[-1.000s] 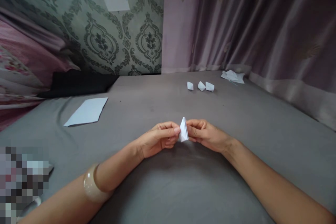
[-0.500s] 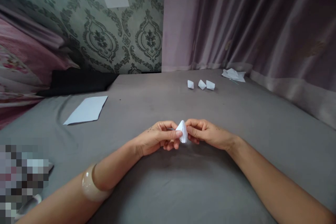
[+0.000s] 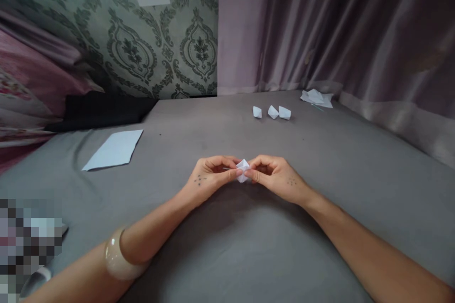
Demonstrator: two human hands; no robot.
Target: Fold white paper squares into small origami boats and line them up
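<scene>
A small folded white paper piece (image 3: 243,165) is held up in front of me, above the grey cloth. My left hand (image 3: 215,176) pinches its left side between thumb and fingers. On its right side, my right hand (image 3: 272,174) pinches it the same way, so both thumbs press on the near face. The paper has a pointed top and a diamond-like outline. A thin pale stick or strip shows by my left fingers; I cannot make out what it is. The fingertips behind the paper are partly hidden.
Three folded white paper pieces (image 3: 273,112) sit farther back on the grey cloth (image 3: 199,137). Loose white papers (image 3: 316,98) lie by the curtain (image 3: 284,28) at the back right. To the left are a stack of white sheets (image 3: 114,150) and a black cloth (image 3: 106,112).
The folded paper has turned from a narrow, edge-on side to a wider diamond-like face. Both thumbs have come together on its front, and my right hand has moved slightly left.
</scene>
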